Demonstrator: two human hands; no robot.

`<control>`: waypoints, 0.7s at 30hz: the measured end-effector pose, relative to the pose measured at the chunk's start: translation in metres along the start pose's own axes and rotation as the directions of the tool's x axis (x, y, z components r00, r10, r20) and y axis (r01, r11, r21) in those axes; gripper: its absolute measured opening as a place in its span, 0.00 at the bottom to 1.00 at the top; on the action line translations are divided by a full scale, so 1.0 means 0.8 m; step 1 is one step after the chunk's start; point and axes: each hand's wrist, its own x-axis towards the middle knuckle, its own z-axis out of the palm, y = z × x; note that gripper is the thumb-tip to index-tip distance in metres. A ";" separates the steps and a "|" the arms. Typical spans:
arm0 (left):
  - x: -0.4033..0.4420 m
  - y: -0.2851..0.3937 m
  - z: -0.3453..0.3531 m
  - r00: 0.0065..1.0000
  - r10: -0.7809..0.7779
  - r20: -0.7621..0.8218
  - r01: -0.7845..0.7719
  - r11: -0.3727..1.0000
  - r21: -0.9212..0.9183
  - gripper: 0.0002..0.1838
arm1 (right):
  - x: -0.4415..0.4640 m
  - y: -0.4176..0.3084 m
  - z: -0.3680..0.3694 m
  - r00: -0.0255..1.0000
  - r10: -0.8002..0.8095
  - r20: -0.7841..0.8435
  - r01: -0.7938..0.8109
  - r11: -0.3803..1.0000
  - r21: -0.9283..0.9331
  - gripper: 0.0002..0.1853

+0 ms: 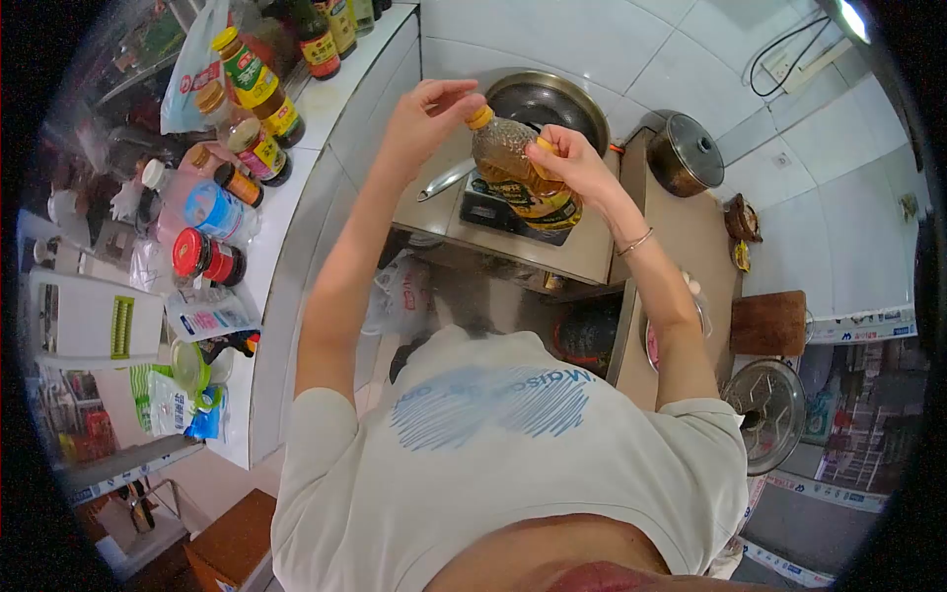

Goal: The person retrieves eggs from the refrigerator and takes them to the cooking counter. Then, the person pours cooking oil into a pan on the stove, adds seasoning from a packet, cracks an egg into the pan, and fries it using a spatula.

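Bottle [511, 163] before pan [554, 102], pot [688, 156] right

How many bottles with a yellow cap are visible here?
2. One, the big bottle, is in the right hand; the other, a sauce bottle, is on the white ledge. Other bottles are cut off at the upper edge, so more may be hidden.

From my distant place, I can read with confidence only the Latin letters "Maiso" on the white shirt [513, 474], in blue; after them the letters become unclear near the blue strokes. The held bottle [533, 187] carries a dark and yellow label, but its characters are too small for me. On the surface [314, 113], the sauce bottle [258, 89] has a yellow and green label, also unreadable. I see red print on the plastic bag [192, 89], and I cannot make it out.
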 end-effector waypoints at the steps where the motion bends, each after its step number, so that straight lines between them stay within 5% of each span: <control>1: -0.003 0.008 -0.002 0.992 -0.122 -0.034 0.125 0.989 0.079 0.21 | 0.003 -0.001 0.004 1.000 0.000 0.014 0.000 1.000 0.000 0.15; 3: -0.007 0.008 -0.016 0.966 -0.237 -0.099 0.250 0.956 0.153 0.22 | 0.013 -0.004 0.014 1.000 -0.018 0.013 0.018 1.000 0.000 0.15; 6: -0.015 -0.008 -0.039 0.995 -0.020 -0.096 0.032 0.991 0.131 0.28 | 0.035 -0.009 0.027 1.000 -0.020 0.023 0.019 0.998 0.055 0.14; 9: -0.041 0.001 -0.048 0.924 0.135 -0.358 -0.041 0.965 0.258 0.31 | 0.065 -0.029 0.052 0.999 -0.042 -0.015 0.043 0.991 0.128 0.15; 11: -0.067 -0.015 -0.063 0.895 0.053 -0.444 0.014 0.989 0.147 0.33 | 0.095 -0.045 0.068 0.998 -0.048 -0.045 0.054 0.989 0.139 0.15; 14: -0.114 -0.034 -0.069 0.886 -0.116 -0.448 0.139 0.990 0.018 0.30 | 0.138 -0.082 0.110 0.989 0.008 -0.151 0.058 0.902 0.427 0.15; 16: -0.147 -0.048 -0.067 0.872 -0.209 -0.442 0.225 0.974 -0.017 0.28 | 0.174 -0.095 0.139 0.986 -0.105 -0.130 0.163 0.772 0.615 0.17; 19: -0.194 -0.082 -0.072 0.847 -0.338 -0.410 0.330 0.939 -0.092 0.25 | 0.257 -0.083 0.179 0.996 -0.003 -0.092 0.059 0.786 0.615 0.19; 21: -0.218 -0.089 -0.074 0.842 -0.376 -0.387 0.351 0.927 -0.135 0.23 | 0.325 -0.052 0.210 0.986 -0.063 -0.157 0.144 0.803 0.579 0.17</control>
